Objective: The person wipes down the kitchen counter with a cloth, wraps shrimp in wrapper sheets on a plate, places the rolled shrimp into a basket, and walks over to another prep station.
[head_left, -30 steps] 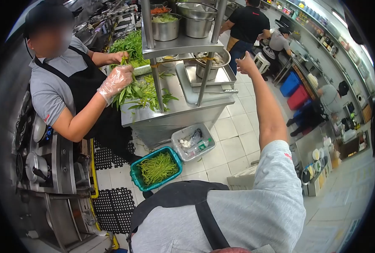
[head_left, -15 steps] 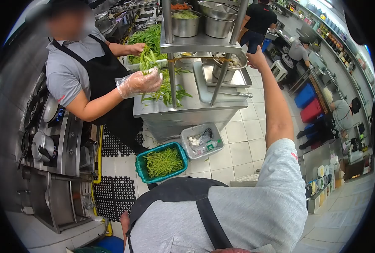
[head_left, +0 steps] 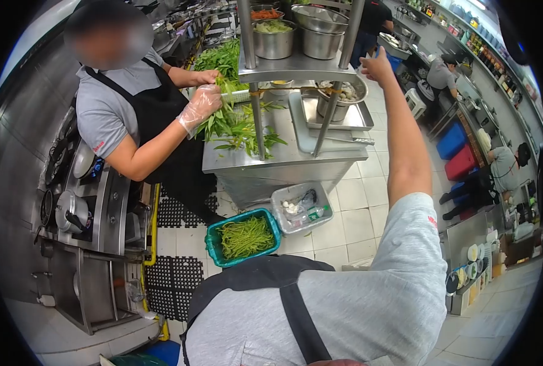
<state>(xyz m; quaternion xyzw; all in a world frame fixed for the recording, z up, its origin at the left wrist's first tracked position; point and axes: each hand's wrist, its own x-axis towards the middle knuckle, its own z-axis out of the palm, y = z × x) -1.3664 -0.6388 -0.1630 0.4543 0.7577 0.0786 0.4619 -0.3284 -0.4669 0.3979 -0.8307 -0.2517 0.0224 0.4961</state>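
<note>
My right arm reaches forward past the right side of the steel counter. My right hand point(head_left: 378, 66) is raised, its index finger stretched out, and nothing shows in it. Closest to it are a steel pot point(head_left: 348, 94) of pale pieces and the metal tray point(head_left: 358, 119) under that pot. My left hand is out of view. Across the counter, a co-worker's gloved hand point(head_left: 202, 108) and bare hand point(head_left: 208, 77) hold leafy green stems point(head_left: 224, 102). More leaves point(head_left: 244, 137) lie loose on the counter point(head_left: 283, 160).
A steel shelf point(head_left: 299, 68) on posts carries several metal containers. On the floor stand a teal basin point(head_left: 273, 244) of green stalks and a grey bin point(head_left: 327, 213) with a bottle. A stove point(head_left: 107, 207) is at left; other people work at right.
My right hand stays raised, its index finger now showing more clearly. The co-worker's gloved hand has drawn back toward the bare one. A bit of my left arm at lower left has gone from view.
</note>
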